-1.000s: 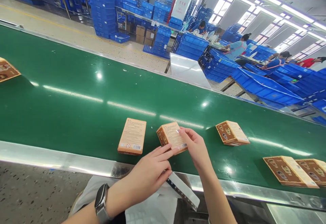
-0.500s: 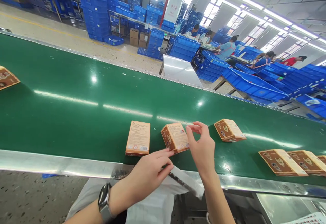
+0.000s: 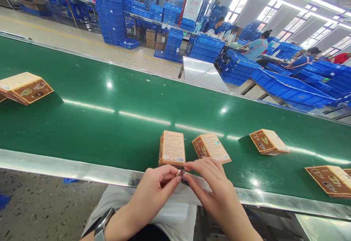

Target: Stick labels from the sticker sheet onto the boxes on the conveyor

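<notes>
My left hand (image 3: 156, 188) is closed, thumb and forefinger pinching a small sticker strip (image 3: 181, 173) with dark, red and silvery patches. My right hand (image 3: 212, 186) meets it there, thumb and fingertips closed at the strip's other end. Most of the strip is hidden by my fingers. Just beyond my hands, an orange-and-brown carton (image 3: 172, 146) lies on the green conveyor belt (image 3: 131, 135), printed text and barcode upward. To its right, a second carton (image 3: 212, 147) bears a small shiny turquoise sticker (image 3: 217, 143); my right fingers partly cover its near edge.
More cartons lie on the belt: one at right (image 3: 269, 142), others at far right (image 3: 329, 181) and left (image 3: 27, 88). A metal rail (image 3: 82, 172) edges the belt. Beyond stand stacked blue crates (image 3: 109, 14) and a metal table (image 3: 203, 73); people sit working at the back.
My right hand has come down left from beside the second carton to meet my left hand at the strip. The cartons appear farther right in view, and the camera has turned slightly.
</notes>
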{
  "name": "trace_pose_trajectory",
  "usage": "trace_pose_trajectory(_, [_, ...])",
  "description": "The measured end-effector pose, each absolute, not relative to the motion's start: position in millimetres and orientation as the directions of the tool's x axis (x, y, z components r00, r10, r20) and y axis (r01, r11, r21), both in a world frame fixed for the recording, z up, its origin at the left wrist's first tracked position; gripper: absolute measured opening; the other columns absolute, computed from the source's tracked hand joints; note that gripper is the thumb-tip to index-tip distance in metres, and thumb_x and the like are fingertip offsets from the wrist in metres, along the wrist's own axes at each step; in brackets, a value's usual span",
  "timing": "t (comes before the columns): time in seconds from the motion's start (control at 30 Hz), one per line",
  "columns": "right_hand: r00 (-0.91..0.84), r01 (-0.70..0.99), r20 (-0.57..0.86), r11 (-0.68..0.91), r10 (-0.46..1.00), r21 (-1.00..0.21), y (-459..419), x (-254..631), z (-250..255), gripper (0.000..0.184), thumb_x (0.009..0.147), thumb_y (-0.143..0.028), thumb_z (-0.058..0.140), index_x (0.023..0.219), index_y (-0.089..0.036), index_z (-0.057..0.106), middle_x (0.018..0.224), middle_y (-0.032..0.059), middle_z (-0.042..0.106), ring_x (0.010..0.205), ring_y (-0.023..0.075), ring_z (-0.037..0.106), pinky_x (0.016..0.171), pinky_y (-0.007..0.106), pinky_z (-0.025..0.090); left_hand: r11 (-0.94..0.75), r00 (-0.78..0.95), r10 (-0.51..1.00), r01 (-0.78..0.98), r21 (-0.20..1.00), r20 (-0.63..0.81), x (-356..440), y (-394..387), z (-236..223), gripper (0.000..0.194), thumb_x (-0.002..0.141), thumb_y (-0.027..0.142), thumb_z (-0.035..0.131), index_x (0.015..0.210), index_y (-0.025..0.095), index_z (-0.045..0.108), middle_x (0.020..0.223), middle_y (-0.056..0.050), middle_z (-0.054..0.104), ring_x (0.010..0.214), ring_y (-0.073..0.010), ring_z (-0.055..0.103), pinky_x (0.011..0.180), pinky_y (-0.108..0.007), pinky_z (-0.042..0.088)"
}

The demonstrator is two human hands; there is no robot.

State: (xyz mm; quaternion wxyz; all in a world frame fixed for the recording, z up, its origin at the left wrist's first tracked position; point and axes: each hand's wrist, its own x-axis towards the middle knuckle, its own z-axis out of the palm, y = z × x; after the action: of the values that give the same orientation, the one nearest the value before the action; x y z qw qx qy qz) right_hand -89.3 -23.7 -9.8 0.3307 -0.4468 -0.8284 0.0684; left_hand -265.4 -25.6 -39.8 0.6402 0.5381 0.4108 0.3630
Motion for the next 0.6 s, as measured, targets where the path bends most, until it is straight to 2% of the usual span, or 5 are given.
trace_pose_trajectory(0.23, [-0.390, 0.737, 0.644, 0.642, 0.658, -0.209, -36.1, -102.8, -12.6, 0.019, 0.093, -0.007, 0.054, 0.096, -0.023, 0.064, 0.096, 0.0041, 0.076, 0.095, 0.0216, 0.070, 0.097, 0.040, 0.041, 0.161, 0.322, 0.929, 0.087, 0.983, -0.181, -266.4, -27.6, -40.5, 0.024, 0.090, 0.038, 0.053, 0.081, 0.018, 0.063, 0.074, -0.001, 0.069, 0.066, -0.0154, 0.062, 0.060, -0.024, 0.046])
trace_pose_trajectory(0.33, [-0.249, 0.670, 0.554, 0.554, 0.795, -0.494, -29.6, -91.2, -14.5, 0.011, 0.092, -0.014, 0.059, 0.091, -0.025, 0.064, 0.107, 0.0050, 0.074, 0.101, 0.0209, 0.069, 0.090, 0.035, 0.050, 0.121, 0.307, 0.936, 0.176, 0.977, -0.172, -271.3, -27.8, -38.9, 0.025, 0.092, 0.038, 0.051, 0.078, 0.019, 0.060, 0.066, 0.001, 0.064, 0.060, -0.0139, 0.058, 0.055, -0.022, 0.043])
trace_pose_trajectory(0.43, [0.119, 0.441, 0.252, 0.176, 0.960, -0.880, -6.9, -78.4, -24.9, 0.017, 0.090, -0.040, 0.062, 0.087, -0.024, 0.065, 0.119, 0.0092, 0.071, 0.104, 0.0245, 0.069, 0.082, 0.035, 0.055, -0.120, 0.372, 0.928, 0.272, 0.955, 0.010, -275.4, -27.6, -41.1, 0.020, 0.093, 0.029, 0.049, 0.078, 0.020, 0.059, 0.084, -0.004, 0.072, 0.071, -0.0160, 0.063, 0.060, -0.024, 0.048])
trace_pose_trajectory(0.53, [0.252, 0.139, -0.098, -0.136, 0.963, -0.981, 17.7, -71.8, -40.0, 0.045, 0.073, -0.061, 0.071, 0.092, -0.020, 0.068, 0.120, 0.0124, 0.071, 0.105, 0.0291, 0.068, 0.085, 0.040, 0.055, -0.340, 0.489, 0.857, 0.297, 0.892, 0.164, -275.0, -25.4, -48.1, 0.016, 0.092, 0.018, 0.049, 0.081, 0.021, 0.061, 0.134, -0.009, 0.064, 0.106, -0.0210, 0.066, 0.083, -0.030, 0.054])
trace_pose_trajectory(0.6, [0.263, 0.064, -0.195, -0.219, 0.945, -0.974, 26.6, -70.2, -47.4, 0.054, 0.063, -0.066, 0.075, 0.091, -0.019, 0.069, 0.116, 0.0122, 0.072, 0.107, 0.0303, 0.066, 0.088, 0.040, 0.054, -0.362, 0.553, 0.821, 0.311, 0.879, 0.142, -272.1, -23.3, -52.4, 0.017, 0.092, 0.014, 0.050, 0.081, 0.021, 0.060, 0.149, -0.007, 0.052, 0.119, -0.0226, 0.062, 0.096, -0.034, 0.052])
